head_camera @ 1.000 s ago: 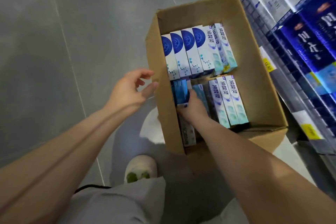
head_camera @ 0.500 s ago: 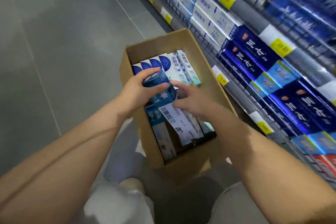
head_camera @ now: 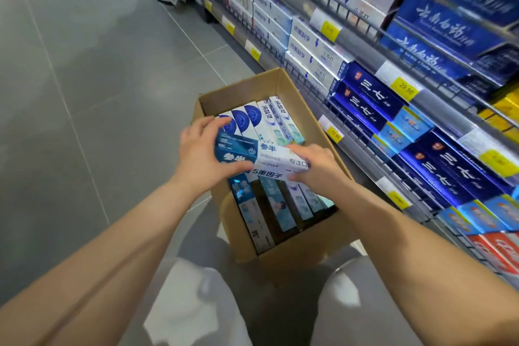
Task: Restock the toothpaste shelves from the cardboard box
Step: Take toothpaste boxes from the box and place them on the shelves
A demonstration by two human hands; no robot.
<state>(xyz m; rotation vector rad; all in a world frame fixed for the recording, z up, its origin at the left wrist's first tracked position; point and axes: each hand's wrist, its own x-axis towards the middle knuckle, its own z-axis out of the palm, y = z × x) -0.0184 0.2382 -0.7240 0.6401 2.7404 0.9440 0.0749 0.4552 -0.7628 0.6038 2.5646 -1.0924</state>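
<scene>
Grey floor tiles [head_camera: 98, 78] carry the cardboard box [head_camera: 241, 93] mid-frame; above it the toothpaste cartons [head_camera: 261, 160] lie crosswise, left hand [head_camera: 199, 157] and right hand [head_camera: 317, 166] with fingers [head_camera: 297, 149] clamped on the ends, shelves [head_camera: 438, 104] at frame right, nearer the right hand.
</scene>
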